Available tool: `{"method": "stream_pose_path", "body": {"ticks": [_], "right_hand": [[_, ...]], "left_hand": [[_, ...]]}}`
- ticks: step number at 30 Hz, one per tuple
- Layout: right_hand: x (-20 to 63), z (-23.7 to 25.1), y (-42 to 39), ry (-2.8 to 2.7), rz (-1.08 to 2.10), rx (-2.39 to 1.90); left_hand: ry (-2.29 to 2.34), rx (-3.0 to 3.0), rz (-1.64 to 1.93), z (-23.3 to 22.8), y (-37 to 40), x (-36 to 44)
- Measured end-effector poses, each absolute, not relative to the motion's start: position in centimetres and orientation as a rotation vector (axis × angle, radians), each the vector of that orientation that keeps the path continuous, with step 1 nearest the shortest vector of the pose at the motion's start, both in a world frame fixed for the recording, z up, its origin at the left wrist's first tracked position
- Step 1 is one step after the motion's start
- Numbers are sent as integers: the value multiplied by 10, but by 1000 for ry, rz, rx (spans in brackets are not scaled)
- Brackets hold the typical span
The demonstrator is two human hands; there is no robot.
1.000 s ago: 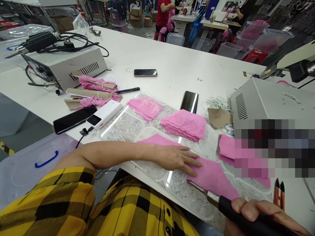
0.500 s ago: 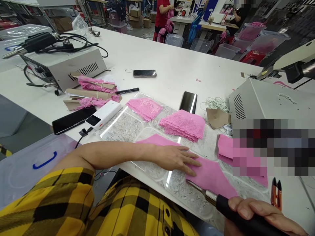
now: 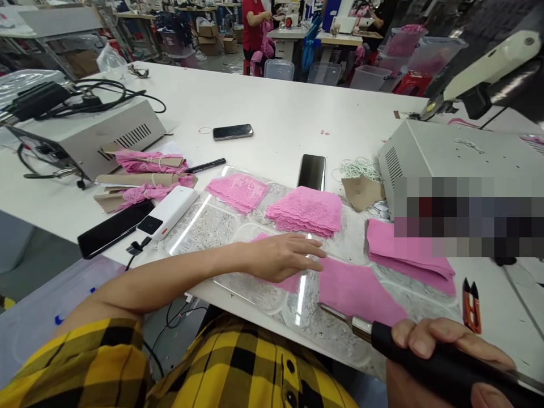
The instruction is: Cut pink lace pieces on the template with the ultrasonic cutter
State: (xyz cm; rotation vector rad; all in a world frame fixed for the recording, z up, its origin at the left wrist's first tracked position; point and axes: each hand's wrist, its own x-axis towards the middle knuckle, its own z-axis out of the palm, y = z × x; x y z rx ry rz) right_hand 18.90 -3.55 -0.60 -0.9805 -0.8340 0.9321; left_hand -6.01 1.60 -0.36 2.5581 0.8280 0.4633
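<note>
The pink cloth (image 3: 357,292) lies flat on the clear plate (image 3: 221,218) at the near edge of the surface (image 3: 289,113). The left hand (image 3: 283,256) rests on the cloth's left part, palm down, fingers spread and holding nothing. The right hand (image 3: 442,345) is closed around the black handle of a tool (image 3: 408,351) — its metal tip (image 3: 335,313) touches the cloth's near edge.

Just right of the cloth sits a stack of pink pieces (image 3: 408,255), and right of that stack lie orange snips (image 3: 471,305). Beyond the cloth, also on the plate, are two lace piles (image 3: 308,209) side by side. Past them lies a dark phone (image 3: 311,171), with a coil of white cord (image 3: 361,168) and a grey box (image 3: 450,158) to its right.

Left of the cloth, by the plate's edge, are a white power bank (image 3: 168,212) and a black phone (image 3: 113,228). Farther off that way lie lace bundles on card (image 3: 144,170), a pen (image 3: 206,165) and a second grey box (image 3: 102,136) with cables — another phone (image 3: 233,132) lies beyond the pen.
</note>
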Motion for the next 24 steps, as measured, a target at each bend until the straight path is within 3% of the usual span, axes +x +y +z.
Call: {"method": "stream_pose_path", "body": {"ticks": [4, 12, 24], "right_hand": [[185, -6, -34, -840, 928, -979], [175, -10, -30, -883, 986, -925], [166, -11, -27, -945, 1063, -837]], "left_hand": [[792, 2542, 479, -12, -1, -89], [885, 2538, 176, -19, -20, -102], [941, 2644, 210, -29, -25, -100]]}}
